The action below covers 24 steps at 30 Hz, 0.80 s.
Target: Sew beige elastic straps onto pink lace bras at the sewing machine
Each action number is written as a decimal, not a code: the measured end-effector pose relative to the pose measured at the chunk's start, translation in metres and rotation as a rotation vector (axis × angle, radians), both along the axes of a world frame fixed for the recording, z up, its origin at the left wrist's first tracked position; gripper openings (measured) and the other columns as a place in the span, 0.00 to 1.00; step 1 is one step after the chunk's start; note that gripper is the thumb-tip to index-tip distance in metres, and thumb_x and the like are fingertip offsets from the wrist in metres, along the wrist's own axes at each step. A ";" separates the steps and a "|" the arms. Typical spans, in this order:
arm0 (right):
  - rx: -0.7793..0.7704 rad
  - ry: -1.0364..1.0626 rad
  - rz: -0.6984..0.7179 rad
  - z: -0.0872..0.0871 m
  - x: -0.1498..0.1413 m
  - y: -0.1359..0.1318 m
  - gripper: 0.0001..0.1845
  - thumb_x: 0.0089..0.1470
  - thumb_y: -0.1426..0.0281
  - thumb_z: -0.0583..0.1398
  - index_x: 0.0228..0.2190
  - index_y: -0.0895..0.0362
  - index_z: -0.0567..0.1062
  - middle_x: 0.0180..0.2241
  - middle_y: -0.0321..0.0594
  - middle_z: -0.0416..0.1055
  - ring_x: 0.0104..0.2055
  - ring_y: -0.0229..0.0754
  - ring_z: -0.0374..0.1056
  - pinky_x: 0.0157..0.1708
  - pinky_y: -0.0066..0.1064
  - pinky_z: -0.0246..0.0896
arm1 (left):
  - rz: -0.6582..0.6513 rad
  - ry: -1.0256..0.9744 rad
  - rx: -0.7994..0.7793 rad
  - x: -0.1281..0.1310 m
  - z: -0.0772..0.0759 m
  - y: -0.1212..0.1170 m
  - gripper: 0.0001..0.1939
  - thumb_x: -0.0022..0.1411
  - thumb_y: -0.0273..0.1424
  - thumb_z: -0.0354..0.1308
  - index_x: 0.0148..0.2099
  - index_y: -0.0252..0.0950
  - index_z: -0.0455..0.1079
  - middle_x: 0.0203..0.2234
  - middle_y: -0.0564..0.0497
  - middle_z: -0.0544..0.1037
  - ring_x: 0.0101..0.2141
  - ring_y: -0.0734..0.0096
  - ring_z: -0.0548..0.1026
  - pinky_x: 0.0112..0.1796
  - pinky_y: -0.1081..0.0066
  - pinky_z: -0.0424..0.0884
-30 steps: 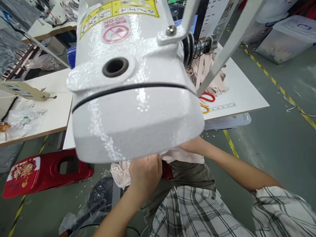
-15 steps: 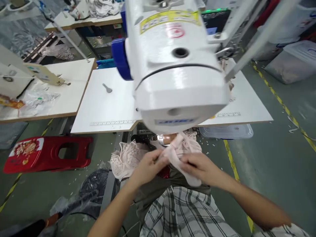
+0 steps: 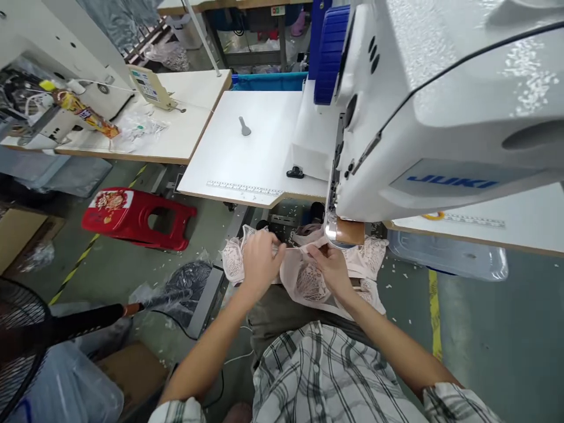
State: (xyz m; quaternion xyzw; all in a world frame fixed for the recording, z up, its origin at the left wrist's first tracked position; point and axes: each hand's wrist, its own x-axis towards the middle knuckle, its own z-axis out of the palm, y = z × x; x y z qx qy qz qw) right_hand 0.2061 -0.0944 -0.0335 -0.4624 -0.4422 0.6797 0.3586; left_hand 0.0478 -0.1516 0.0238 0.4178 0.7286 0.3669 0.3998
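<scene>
A pale pink lace bra (image 3: 308, 282) hangs over my lap, below the head of a white sewing machine (image 3: 396, 147). My right hand (image 3: 335, 271) pinches the bra's upper edge close to the machine's metal and brown work end (image 3: 346, 230). At the other side of the cup, my left hand (image 3: 263, 261) is closed on the same edge, its fingertips partly hidden behind the hand. More pale pink lace lies to the left of my left hand and beyond my right wrist. The needle area is hidden by the machine head.
A white worktable (image 3: 255, 153) with a printed ruler and a small grey tool (image 3: 244, 126) extends left. A red stool (image 3: 138, 217) stands on the floor, with a black fan (image 3: 26, 341) at lower left. A clear plastic lid (image 3: 449, 255) lies under the table's right part.
The view has shifted, so the machine head appears farther right. The light strip of fabric between my hands has lowered, and a lace cup now spreads below them. Both hands are closer to the machine.
</scene>
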 end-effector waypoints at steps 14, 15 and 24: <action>0.768 -0.454 0.168 -0.001 0.052 -0.006 0.17 0.61 0.57 0.58 0.45 0.53 0.77 0.32 0.40 0.72 0.26 0.38 0.66 0.28 0.32 0.68 | -0.080 -0.258 0.078 0.045 -0.016 0.003 0.16 0.61 0.45 0.56 0.39 0.36 0.72 0.26 0.53 0.73 0.29 0.70 0.70 0.33 0.73 0.68; 0.778 -0.492 0.182 0.003 0.052 -0.002 0.18 0.62 0.57 0.57 0.47 0.53 0.77 0.34 0.41 0.74 0.26 0.38 0.67 0.28 0.32 0.69 | -0.109 -0.241 0.076 0.045 -0.011 0.002 0.16 0.62 0.44 0.54 0.40 0.36 0.73 0.27 0.52 0.74 0.30 0.70 0.71 0.33 0.73 0.68; 1.121 -0.471 0.021 0.001 0.047 -0.001 0.12 0.64 0.67 0.57 0.35 0.54 0.81 0.32 0.40 0.79 0.34 0.40 0.75 0.34 0.30 0.72 | -0.136 -0.089 0.038 0.062 -0.008 0.010 0.17 0.64 0.42 0.48 0.34 0.37 0.70 0.27 0.50 0.77 0.31 0.66 0.75 0.34 0.70 0.69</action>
